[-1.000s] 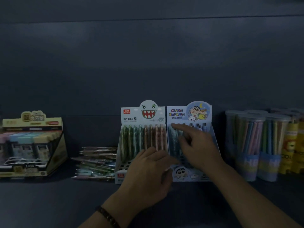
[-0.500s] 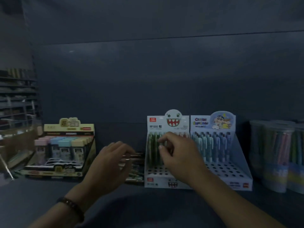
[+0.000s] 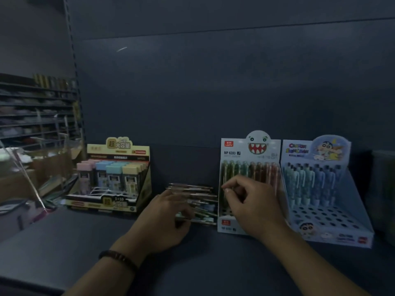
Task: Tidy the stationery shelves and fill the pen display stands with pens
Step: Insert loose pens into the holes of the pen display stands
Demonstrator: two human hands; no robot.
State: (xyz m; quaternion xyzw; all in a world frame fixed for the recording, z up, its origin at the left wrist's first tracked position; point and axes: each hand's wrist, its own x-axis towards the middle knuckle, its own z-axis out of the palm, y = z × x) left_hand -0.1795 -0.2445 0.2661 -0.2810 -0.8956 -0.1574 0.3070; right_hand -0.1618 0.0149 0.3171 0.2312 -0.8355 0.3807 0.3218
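A white pen display stand (image 3: 250, 150) with a toothy monster face holds a back row of green and reddish pens. To its right stands a blue cartoon stand (image 3: 342, 210) with blue and teal pens at the back and bare holes in front. A pile of loose pens (image 3: 198, 193) lies left of the white stand. My left hand (image 3: 162, 223) lies on this pile, its fingers curled over the pens. My right hand (image 3: 254, 208) is in front of the white stand, thumb and forefinger pinching a green pen at its left side.
A yellow box of pastel erasers (image 3: 115, 180) stands further left on the dark shelf (image 3: 192, 263). Cardboard boxes (image 3: 49, 165) and distant shelving (image 3: 36, 112) fill the far left. A dim container (image 3: 383, 167) stands at the right edge. The scene is dark and blurred.
The view swung left. My left hand moved from the stands to the loose pen pile. My right hand shifted from the blue stand to the left side of the white stand.
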